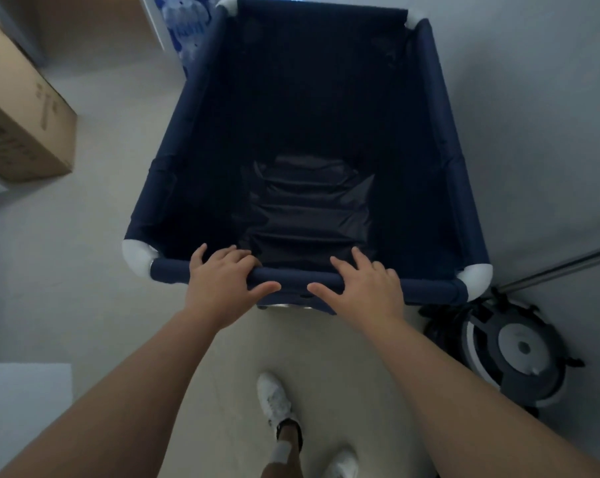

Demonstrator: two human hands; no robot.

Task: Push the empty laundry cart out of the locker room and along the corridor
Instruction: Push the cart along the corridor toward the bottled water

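Leftmost, a brown cardboard box (pixel 22 108) sat on the pale floor (pixel 95 236) near the upper corner of the view, well apart from the laundry cart (pixel 202 108), and a pale flat panel (pixel 22 408) showed low at the left edge; what it was could not be told. Next, the left hand (pixel 219 288) lay over the cart's near rail (pixel 291 279), its fingers curled over the top into the basket and its thumb stretched along the rail's near face, so it gripped the rail. The cart itself filled the middle of the view, a dark navy fabric basket hung on a frame with white corner joints (pixel 138 253), standing on the floor straight ahead of the person; its inside was dark and held nothing but the creased liner (pixel 308 215) sagging at the bottom. Beyond its far left corner a blue-and-white patterned panel (pixel 184 25) stood upright. Below the rail, two white shoes (pixel 274 398) showed on the floor between the bare forearms. The right hand (pixel 367 288) rested on the same rail just beside the left, fingers spread over the top and thumb pointing inward, clasping it loosely. Farthest right, a round grey-and-white machine (pixel 519 353) sat on the floor close to the cart's near right corner, with a metal pole (pixel 563 263) slanting above it.
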